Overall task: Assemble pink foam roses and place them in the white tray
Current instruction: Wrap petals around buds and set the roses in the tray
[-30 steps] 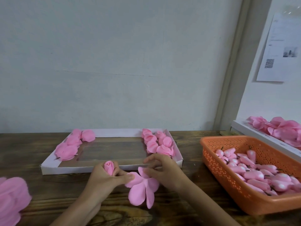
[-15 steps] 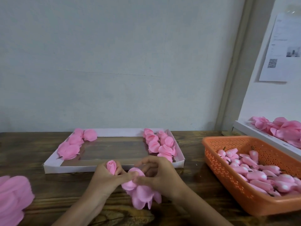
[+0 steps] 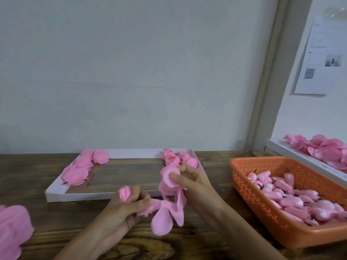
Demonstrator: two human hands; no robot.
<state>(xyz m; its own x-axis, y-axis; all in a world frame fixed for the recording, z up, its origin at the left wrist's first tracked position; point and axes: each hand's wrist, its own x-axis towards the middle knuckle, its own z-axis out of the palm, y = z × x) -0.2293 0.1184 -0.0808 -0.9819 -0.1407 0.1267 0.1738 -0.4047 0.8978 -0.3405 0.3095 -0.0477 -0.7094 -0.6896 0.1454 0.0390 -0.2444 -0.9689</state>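
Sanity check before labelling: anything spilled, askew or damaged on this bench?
Nothing stands out. Finished roses lie inside the white tray at both ends, buds sit inside the orange basket, none outside it. The left hand holds a bud, the right hand pinches a petal piece.

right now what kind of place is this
Probably a small handcraft assembly bench: an orange basket heaped with pink buds, a white tray holding finished roses, and the left hand gripping a bud while the right hand pinches petals.
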